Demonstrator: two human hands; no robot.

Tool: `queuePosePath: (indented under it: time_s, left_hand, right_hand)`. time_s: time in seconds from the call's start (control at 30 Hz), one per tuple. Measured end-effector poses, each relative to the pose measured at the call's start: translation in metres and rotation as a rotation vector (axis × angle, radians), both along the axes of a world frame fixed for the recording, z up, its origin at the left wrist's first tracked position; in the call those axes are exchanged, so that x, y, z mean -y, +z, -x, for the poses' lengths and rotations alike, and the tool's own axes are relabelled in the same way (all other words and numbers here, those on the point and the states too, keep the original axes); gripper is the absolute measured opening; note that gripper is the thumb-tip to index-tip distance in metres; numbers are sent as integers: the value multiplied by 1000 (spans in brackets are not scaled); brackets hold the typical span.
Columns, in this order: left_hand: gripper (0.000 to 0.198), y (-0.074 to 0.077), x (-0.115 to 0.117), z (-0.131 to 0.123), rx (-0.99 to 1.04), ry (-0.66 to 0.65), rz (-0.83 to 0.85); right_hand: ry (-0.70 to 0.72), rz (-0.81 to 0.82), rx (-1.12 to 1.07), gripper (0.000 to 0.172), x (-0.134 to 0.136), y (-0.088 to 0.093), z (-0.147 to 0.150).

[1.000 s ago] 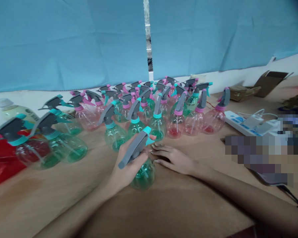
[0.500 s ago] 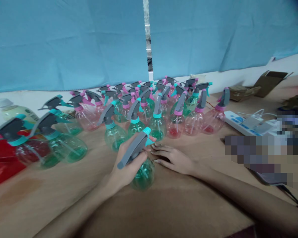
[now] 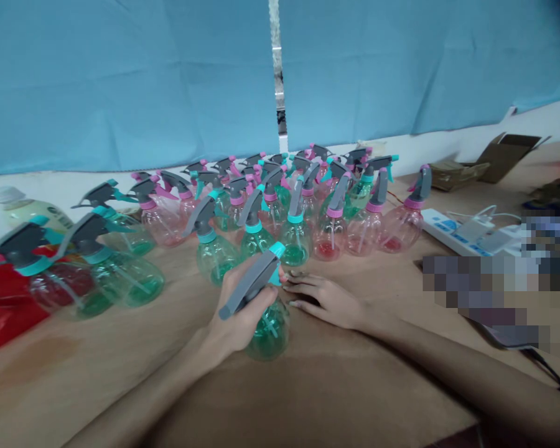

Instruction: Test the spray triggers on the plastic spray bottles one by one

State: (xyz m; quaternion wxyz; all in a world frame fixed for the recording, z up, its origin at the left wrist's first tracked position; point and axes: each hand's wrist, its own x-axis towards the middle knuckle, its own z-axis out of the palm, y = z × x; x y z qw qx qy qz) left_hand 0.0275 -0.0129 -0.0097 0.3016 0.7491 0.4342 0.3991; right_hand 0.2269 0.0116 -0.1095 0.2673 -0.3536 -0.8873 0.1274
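Note:
A clear green spray bottle (image 3: 269,336) with a grey and turquoise trigger head stands upright on the brown table in front of me. My left hand (image 3: 239,309) is wrapped round its neck and head, with fingers by the turquoise trigger. Just right of the bottle, my right hand (image 3: 324,300) lies on the table with its fingers stretched out and nothing in them. The fingertips come close to the bottle; whether they touch it I cannot tell. Behind both hands stand several more spray bottles, such as a green one (image 3: 296,242) and a pink one (image 3: 328,241).
At the left, several green spray bottles (image 3: 140,283) stand beside a red plastic bag (image 3: 4,305) and a white-capped bottle (image 3: 32,211). To the right are a white power strip (image 3: 443,231) with plugs, a blurred-out phone-like object (image 3: 504,326) and an open cardboard box (image 3: 506,158).
The trigger on the held spray bottle looks pulled in closer under the fingers of my left hand. My right hand has not visibly moved.

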Motion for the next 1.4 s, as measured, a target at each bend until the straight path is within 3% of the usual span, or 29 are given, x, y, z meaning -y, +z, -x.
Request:
queuePosePath:
  time_s: [0.17,0.43,0.97,1.17,1.4]
  left_hand:
    - [11,0,-1,1,1,7,-36]
    - [33,-1,-1,-1,55,-104,56]
    - [27,-5,-1,2,88,-91,84]
    - [6,-7,-1,3,63,-37,34]
    - [3,-11,-1,6,-5,76,-15]
  right_hand:
    - [-6,1,-28,38,1,0,0]
    - [-3,4,-1,38,1,2,0]
    - [-3,-8,5,38,1,1,0]
    - [-4,0,7,38,2,2,0]
    - [-20,-10,33,39,2,3,1]
